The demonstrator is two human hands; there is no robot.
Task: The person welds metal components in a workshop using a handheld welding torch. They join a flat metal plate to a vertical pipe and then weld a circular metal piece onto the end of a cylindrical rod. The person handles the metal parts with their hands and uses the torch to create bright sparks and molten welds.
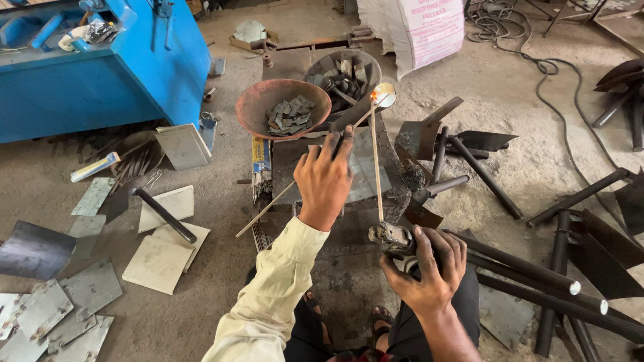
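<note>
Right hand [429, 265] clenched on electrode holder [391, 236], thin stiff welding rod [376, 161] glowing at tip; left hand [325, 177] pinching second light rod [295, 181] over counter [355, 221], best held far from hot end.

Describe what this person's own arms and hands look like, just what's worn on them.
The left arm wears a long, pale yellow sleeve, creased and reaching down to the wrist. The right arm is bare from the forearm down, with no sleeve showing. Neither the left hand nor the right hand has a glove, and no watch, ring or band can be seen. Both hands look smudged with dark grime.
</note>
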